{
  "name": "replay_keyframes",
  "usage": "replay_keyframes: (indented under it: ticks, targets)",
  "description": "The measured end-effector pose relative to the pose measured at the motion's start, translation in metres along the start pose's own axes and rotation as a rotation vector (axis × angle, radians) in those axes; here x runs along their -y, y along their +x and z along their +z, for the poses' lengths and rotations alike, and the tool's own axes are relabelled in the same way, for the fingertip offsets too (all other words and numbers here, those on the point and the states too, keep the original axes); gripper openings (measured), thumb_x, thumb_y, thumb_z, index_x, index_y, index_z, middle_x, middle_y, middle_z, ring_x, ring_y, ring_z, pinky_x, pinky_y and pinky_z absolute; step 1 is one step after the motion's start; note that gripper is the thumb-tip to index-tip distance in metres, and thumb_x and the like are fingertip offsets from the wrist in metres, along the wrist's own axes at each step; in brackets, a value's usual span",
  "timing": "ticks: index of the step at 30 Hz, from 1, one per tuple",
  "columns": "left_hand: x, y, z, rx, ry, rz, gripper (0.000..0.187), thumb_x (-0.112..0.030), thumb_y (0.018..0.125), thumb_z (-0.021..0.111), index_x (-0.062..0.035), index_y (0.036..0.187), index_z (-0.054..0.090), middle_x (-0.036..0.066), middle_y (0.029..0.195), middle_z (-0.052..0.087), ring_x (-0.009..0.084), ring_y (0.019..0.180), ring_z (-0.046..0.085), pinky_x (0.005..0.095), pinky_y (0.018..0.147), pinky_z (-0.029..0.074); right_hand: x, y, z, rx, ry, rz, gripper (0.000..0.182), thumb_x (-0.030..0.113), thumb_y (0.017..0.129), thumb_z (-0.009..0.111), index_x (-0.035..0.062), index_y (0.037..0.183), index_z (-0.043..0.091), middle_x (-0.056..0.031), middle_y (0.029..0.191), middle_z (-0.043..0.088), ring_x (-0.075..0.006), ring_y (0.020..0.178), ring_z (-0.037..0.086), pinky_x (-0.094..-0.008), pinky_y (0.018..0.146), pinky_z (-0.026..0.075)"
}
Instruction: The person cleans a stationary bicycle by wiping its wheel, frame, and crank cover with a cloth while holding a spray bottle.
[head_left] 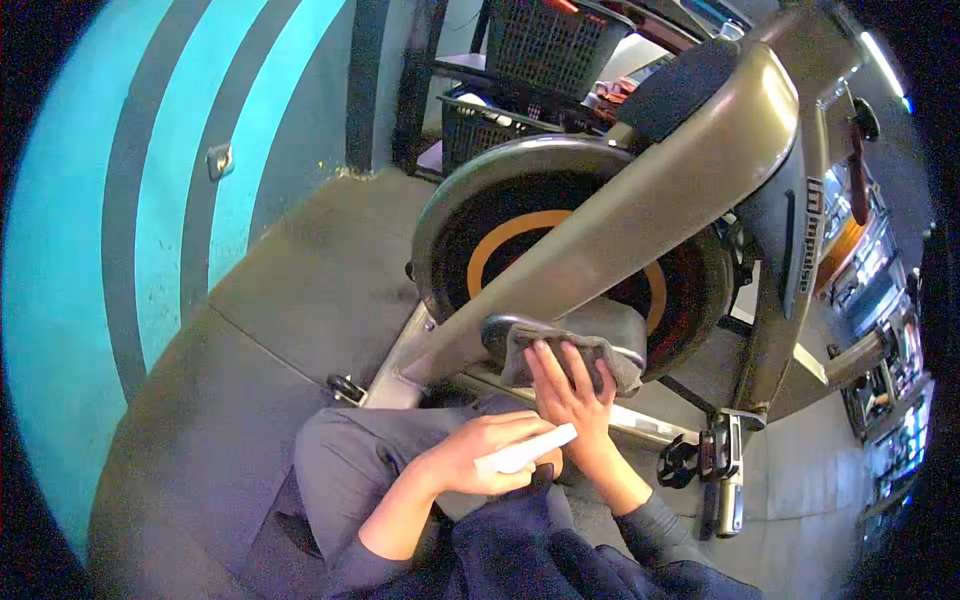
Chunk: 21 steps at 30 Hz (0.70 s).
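My left hand (478,452) is closed around a slim white object (525,449), held above my lap; its exact kind cannot be made out. My right hand (577,396) presses a folded grey cloth (520,362) against the rounded grey cover (612,325) low on an exercise bike (640,220). The fingers of that hand are slightly spread over the cloth, and part of the cover is hidden behind it. The bike's dark flywheel (450,215) with an orange ring lies just beyond the cover.
A pedal (722,447) juts out to the right of my knees. On the left stands a turquoise and grey striped wall (165,200). Black baskets (555,45) sit on a shelf behind the bike. More gym equipment (870,380) stands at the far right.
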<state>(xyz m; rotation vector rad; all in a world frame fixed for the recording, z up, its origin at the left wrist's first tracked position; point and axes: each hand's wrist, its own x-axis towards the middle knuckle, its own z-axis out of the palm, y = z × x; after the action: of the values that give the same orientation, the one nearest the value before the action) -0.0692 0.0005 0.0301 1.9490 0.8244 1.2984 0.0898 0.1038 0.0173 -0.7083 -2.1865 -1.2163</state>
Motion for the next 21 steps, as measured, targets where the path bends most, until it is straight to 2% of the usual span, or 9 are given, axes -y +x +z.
replay_keyframes:
  ticks: [5,8,9,11,17,18,19,20,21]
  targets:
    - [-0.006,-0.006,-0.001,-0.013,-0.039,0.103,0.041,-0.005,0.073,0.065,-0.0001,0.113,0.059,0.013,0.099,0.061,0.0303,0.086,0.061,0.0367,0.078,0.050,0.015,-0.006,-0.004,-0.011,-0.056,0.017,0.035,0.024,0.079,0.067,0.0287,0.114,0.067,0.0046,0.133,0.048,-0.0206,0.126,0.041,-0.0442,0.103,0.028]
    - [-0.004,-0.010,0.000,-0.005,-0.034,0.148,0.041,-0.004,0.073,0.064,0.0002,0.113,0.059,0.013,0.100,0.061,0.0298,0.086,0.061,0.0368,0.078,0.050,0.024,0.001,-0.002,-0.011,0.016,0.211,0.041,0.022,0.076,0.069,0.0317,0.115,0.064,-0.0016,0.125,0.044,-0.0259,0.123,0.035,-0.0450,0.096,0.031]
    - [-0.004,-0.011,0.000,-0.011,-0.034,0.150,0.041,-0.004,0.073,0.064,0.0002,0.113,0.059,0.013,0.100,0.061,0.0298,0.086,0.061,0.0368,0.078,0.050,0.027,0.003,-0.002,-0.013,0.016,0.206,0.041,0.022,0.076,0.069,0.0317,0.115,0.064,-0.0016,0.125,0.044,-0.0259,0.123,0.035,-0.0450,0.096,0.031]
    - [-0.006,-0.015,-0.002,0.002,-0.023,0.143,0.044,-0.003,0.073,0.064,0.0011,0.116,0.058,0.013,0.099,0.061,0.0286,0.085,0.062,0.0365,0.077,0.051,0.035,0.007,-0.004,-0.015,0.006,0.320,0.035,0.022,0.083,0.059,0.0339,0.114,0.065,-0.0004,0.125,0.045,-0.0244,0.119,0.039,-0.0429,0.094,0.032]
    - [-0.001,-0.017,0.000,-0.014,0.034,0.174,0.052,-0.003,0.071,0.067,0.0026,0.122,0.055,0.014,0.097,0.060,0.0271,0.081,0.062,0.0354,0.074,0.053,0.053,-0.003,0.005,0.020,-0.092,0.374,0.034,0.025,0.080,0.065,0.0333,0.112,0.066,-0.0013,0.121,0.044,-0.0247,0.114,0.041,-0.0436,0.091,0.033]
    - [-0.004,-0.016,-0.002,0.046,0.019,0.074,0.053,-0.003,0.070,0.067,0.0028,0.122,0.055,0.016,0.104,0.061,0.0303,0.086,0.062,0.0376,0.079,0.052,0.055,-0.014,0.013,0.018,-0.081,0.363,0.034,0.025,0.079,0.065,0.0333,0.112,0.066,-0.0016,0.121,0.044,-0.0244,0.112,0.042,-0.0435,0.091,0.033]
    - [-0.001,-0.016,0.000,0.048,0.016,0.076,0.053,-0.003,0.070,0.067,0.0028,0.122,0.055,0.016,0.104,0.061,0.0303,0.086,0.062,0.0376,0.079,0.052,0.057,-0.024,0.020,0.015,-0.070,0.352,0.035,0.025,0.078,0.066,0.0332,0.112,0.066,-0.0019,0.120,0.044,-0.0241,0.110,0.043,-0.0435,0.091,0.033]
    - [0.005,-0.016,0.004,-0.004,0.060,0.132,0.054,-0.004,0.070,0.068,0.0026,0.122,0.055,0.017,0.108,0.061,0.0325,0.092,0.062,0.0390,0.083,0.051,0.060,-0.033,0.025,0.011,-0.069,0.324,0.041,0.024,0.080,0.065,0.0285,0.120,0.062,-0.0048,0.117,0.045,-0.0249,0.108,0.044,-0.0448,0.090,0.034]
    - [0.007,-0.017,0.006,-0.059,0.105,0.184,0.055,-0.006,0.069,0.068,0.0025,0.122,0.055,0.018,0.111,0.061,0.0347,0.097,0.062,0.0405,0.086,0.050,0.063,-0.045,0.026,0.009,-0.066,0.321,0.041,0.024,0.080,0.065,0.0285,0.120,0.062,-0.0048,0.117,0.045,-0.0249,0.108,0.044,-0.0448,0.090,0.034]
